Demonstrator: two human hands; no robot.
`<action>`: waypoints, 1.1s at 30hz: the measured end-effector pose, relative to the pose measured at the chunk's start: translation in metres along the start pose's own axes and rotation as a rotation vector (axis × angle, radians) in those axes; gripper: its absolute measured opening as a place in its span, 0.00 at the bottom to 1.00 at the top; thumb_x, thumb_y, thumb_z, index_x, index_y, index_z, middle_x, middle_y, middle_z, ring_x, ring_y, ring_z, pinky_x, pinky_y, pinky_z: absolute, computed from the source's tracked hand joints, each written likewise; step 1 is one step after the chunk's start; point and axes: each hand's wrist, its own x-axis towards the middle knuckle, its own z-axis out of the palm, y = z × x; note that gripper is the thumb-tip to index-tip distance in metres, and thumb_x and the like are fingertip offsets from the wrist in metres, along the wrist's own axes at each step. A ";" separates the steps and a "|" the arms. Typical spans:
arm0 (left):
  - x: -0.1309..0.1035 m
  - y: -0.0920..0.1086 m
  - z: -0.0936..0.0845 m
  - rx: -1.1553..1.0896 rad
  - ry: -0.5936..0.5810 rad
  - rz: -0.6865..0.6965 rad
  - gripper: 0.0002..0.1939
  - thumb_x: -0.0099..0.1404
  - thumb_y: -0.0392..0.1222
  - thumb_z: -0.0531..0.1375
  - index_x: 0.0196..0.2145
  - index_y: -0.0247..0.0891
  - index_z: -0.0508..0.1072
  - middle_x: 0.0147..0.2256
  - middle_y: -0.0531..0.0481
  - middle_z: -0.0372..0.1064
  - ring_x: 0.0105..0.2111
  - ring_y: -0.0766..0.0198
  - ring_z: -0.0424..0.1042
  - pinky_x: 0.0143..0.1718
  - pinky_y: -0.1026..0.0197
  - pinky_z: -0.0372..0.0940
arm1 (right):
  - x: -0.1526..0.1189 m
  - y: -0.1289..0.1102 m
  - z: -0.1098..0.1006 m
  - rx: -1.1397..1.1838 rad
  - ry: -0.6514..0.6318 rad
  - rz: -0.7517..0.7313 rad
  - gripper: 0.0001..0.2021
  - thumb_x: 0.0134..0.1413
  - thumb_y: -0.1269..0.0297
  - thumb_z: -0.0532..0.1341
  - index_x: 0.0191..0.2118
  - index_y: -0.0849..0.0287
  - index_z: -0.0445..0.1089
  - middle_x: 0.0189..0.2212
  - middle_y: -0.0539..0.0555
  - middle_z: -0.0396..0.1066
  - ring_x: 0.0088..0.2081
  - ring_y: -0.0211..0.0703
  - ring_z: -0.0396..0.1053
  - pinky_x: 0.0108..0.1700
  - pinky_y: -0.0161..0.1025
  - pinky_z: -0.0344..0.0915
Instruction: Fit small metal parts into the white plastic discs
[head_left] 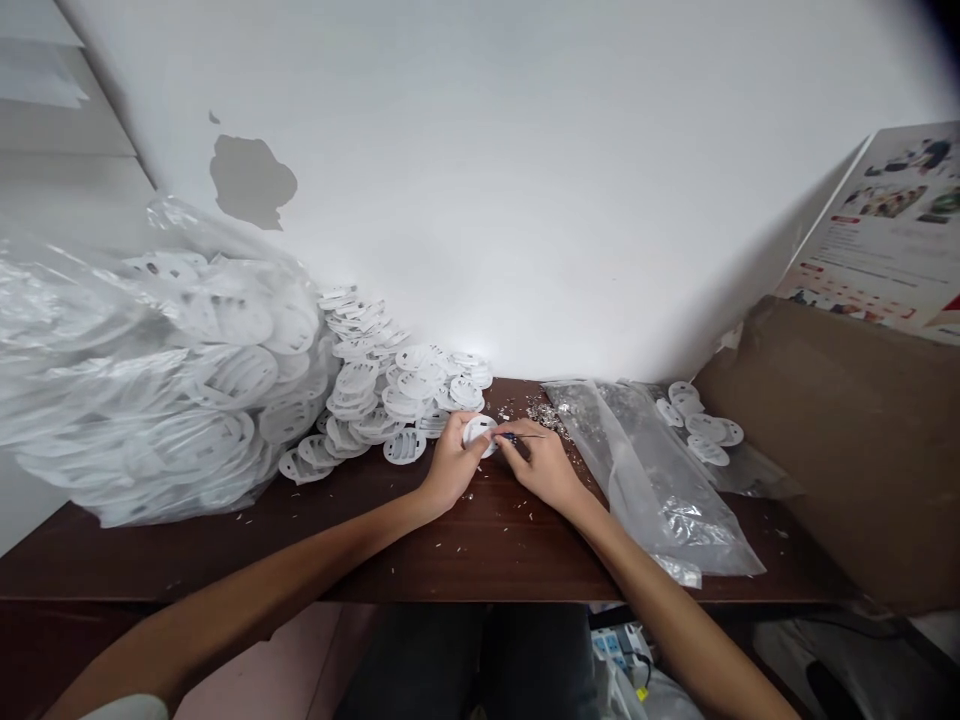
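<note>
Between my two hands is a round white plastic disc (478, 430) with a small dark slot. My left hand (452, 460) grips the disc by its left edge, thumb on the face. In my right hand (541, 462) is a thin, dark pointed tool (525, 435) with a bluish part near the fingers; its exact kind is too small to tell. The fingers of that hand are pinched round it at the disc's right edge. Just left of the hands lies a heap of similar white discs (405, 390), one slatted disc (405, 446) at its front.
A large clear bag full of white discs (225, 400) stands at the left. Small scraps (547, 412) litter the brown table (450, 560). To the right lie a flat plastic bag (652, 470), several loose discs (705, 428) and a cardboard box (840, 440). A white wall rises behind.
</note>
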 end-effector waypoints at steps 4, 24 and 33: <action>-0.001 0.009 0.003 -0.071 0.018 -0.106 0.21 0.60 0.50 0.70 0.47 0.40 0.70 0.43 0.47 0.74 0.43 0.58 0.73 0.45 0.56 0.70 | 0.003 0.002 -0.001 0.200 0.048 0.203 0.09 0.64 0.60 0.63 0.42 0.55 0.80 0.42 0.57 0.80 0.44 0.52 0.77 0.50 0.49 0.70; 0.003 0.030 -0.009 0.466 -0.132 0.312 0.15 0.63 0.38 0.64 0.48 0.44 0.72 0.42 0.48 0.76 0.42 0.56 0.76 0.47 0.54 0.69 | 0.001 0.010 0.000 1.019 0.046 0.517 0.04 0.55 0.64 0.61 0.31 0.57 0.69 0.19 0.44 0.55 0.22 0.36 0.54 0.31 0.37 0.59; 0.008 0.023 -0.023 0.768 -0.374 0.765 0.21 0.66 0.30 0.59 0.55 0.47 0.71 0.54 0.44 0.76 0.55 0.49 0.73 0.61 0.37 0.59 | -0.003 0.001 0.004 0.841 -0.099 0.462 0.17 0.61 0.47 0.65 0.32 0.55 0.66 0.20 0.43 0.52 0.22 0.35 0.48 0.26 0.35 0.51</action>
